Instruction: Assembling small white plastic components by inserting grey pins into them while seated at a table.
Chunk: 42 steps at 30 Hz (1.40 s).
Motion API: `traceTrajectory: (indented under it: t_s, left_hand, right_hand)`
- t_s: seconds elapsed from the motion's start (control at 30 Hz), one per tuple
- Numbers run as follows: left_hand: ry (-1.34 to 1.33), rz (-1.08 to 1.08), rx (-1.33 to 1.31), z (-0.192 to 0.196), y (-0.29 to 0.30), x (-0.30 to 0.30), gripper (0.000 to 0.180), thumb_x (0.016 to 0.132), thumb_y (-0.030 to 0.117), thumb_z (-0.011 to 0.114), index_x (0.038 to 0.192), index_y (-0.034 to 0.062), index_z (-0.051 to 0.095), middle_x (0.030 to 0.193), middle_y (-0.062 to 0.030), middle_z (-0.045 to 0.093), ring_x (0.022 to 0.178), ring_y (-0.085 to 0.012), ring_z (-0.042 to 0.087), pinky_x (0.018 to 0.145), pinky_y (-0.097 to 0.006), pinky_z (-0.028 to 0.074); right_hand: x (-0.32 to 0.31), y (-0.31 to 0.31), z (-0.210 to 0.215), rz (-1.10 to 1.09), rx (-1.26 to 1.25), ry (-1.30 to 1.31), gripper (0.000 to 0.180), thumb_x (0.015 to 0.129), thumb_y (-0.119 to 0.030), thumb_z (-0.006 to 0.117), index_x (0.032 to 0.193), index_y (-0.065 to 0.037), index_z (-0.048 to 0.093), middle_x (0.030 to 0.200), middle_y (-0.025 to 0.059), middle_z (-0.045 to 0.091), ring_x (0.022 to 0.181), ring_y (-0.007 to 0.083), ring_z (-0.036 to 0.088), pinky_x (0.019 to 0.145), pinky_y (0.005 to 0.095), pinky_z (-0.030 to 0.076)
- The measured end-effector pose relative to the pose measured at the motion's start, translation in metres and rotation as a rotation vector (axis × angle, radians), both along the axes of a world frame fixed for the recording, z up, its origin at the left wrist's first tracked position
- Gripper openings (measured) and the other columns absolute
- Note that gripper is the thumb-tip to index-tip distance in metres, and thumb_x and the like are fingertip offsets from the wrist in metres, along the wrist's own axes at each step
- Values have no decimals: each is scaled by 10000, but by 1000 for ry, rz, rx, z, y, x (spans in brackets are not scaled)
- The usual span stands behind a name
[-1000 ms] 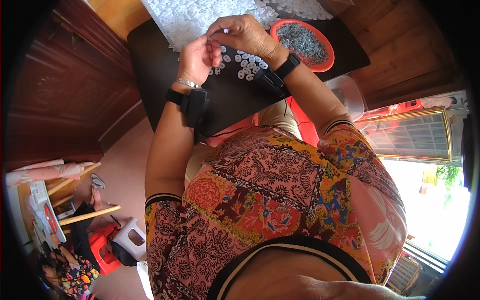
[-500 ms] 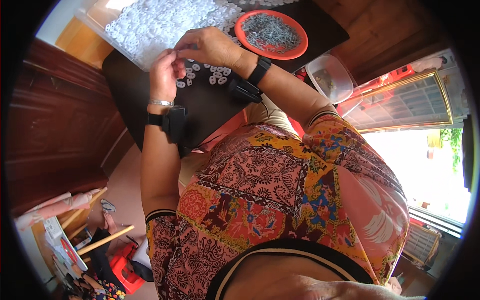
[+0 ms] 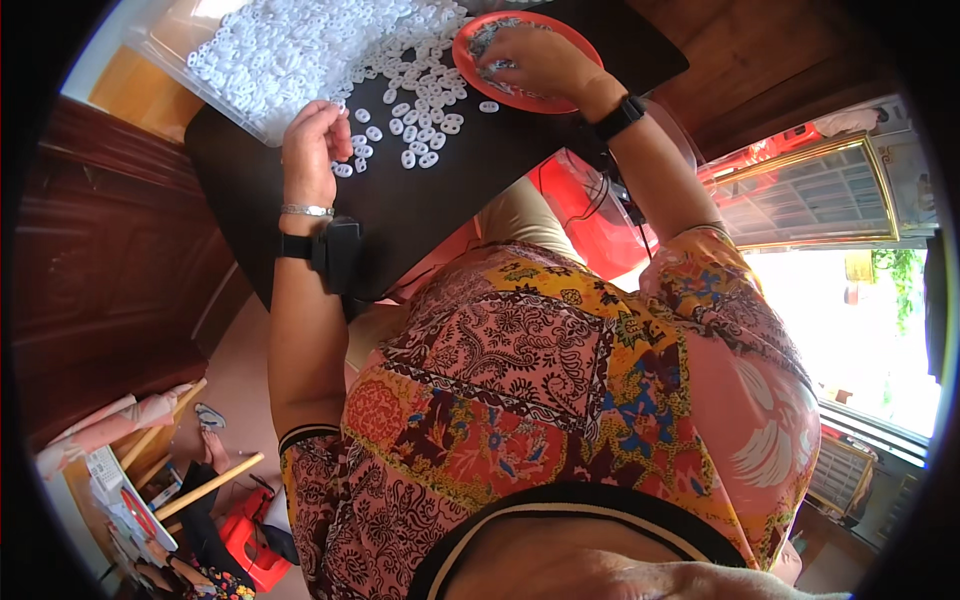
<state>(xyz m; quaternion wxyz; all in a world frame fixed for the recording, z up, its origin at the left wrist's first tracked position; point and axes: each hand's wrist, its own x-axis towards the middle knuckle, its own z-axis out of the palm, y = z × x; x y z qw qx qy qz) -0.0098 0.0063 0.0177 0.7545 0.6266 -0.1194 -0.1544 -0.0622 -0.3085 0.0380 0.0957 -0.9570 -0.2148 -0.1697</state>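
My left hand (image 3: pixel 316 150) rests at the near edge of a heap of white oval plastic pieces (image 3: pixel 290 65), each with two holes. Its fingers are curled and thumb and forefinger pressed together; what they pinch is too small to make out. My right hand (image 3: pixel 545 62) reaches into an orange round plate (image 3: pixel 590 50) of small grey metal pins (image 3: pixel 512 24). Thumb and fingers stand apart, with the tips down among the pins. Loose white pieces (image 3: pixel 425 135) lie on the dark table (image 3: pixel 430 200) between my hands.
A clear plastic bin (image 3: pixel 150 30) holds part of the white heap at the far left. Right of the table are a red container (image 3: pixel 600 220) and a gold-framed panel (image 3: pixel 830 190). Another person's foot (image 3: pixel 213 448) shows near a red stool (image 3: pixel 250 540) at lower left.
My right hand has left my left hand and moved right into the orange plate of pins. My left hand has stayed by the white pieces, shifting slightly left with the view.
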Motion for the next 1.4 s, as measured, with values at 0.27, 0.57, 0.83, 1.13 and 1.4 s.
traceTrajectory:
  t_s: [0.27, 0.57, 0.83, 1.13, 1.4]
  left_hand:
    - [-60, -7, 48, -1, 0, -3, 172, 887, 182, 495, 801, 47, 559, 612, 0, 491, 499, -89, 429, 479, -214, 323]
    - [-28, 15, 51, -1, -1, -7, 167, 869, 176, 504, 776, 56, 573, 613, 3, 516, 500, -80, 451, 482, -208, 344]
    - [-46, 9, 71, 0, -2, -8, 164, 876, 181, 500, 790, 54, 560, 612, 3, 503, 502, -86, 441, 482, -214, 337]
    - [-26, 27, 49, 2, -6, -10, 147, 857, 167, 511, 763, 65, 558, 601, 6, 520, 488, -84, 456, 469, -208, 337]
    - [-39, 38, 34, 4, -1, -11, 161, 859, 163, 505, 742, 63, 552, 595, 5, 521, 476, -77, 449, 452, -207, 319]
  right_hand:
    - [9, -46, -3, -134, -265, -44, 222, 813, -221, 513, 832, -61, 666, 774, 126, 668, 728, 306, 639, 653, 394, 508]
    - [-5, -20, 1, -32, -115, 94, 201, 790, -190, 591, 969, -116, 647, 987, 75, 610, 934, 284, 583, 796, 409, 468]
    - [13, 25, 1, -48, -185, 195, 217, 800, -195, 586, 1001, -132, 637, 1019, 73, 604, 937, 289, 596, 780, 427, 481]
    - [34, 67, -12, 113, -127, 11, 169, 803, -199, 591, 940, -111, 636, 929, 78, 629, 833, 294, 620, 710, 409, 493]
    - [27, 55, 1, 78, 93, 69, 154, 821, -224, 600, 855, -83, 651, 762, 112, 631, 710, 299, 604, 643, 395, 475]
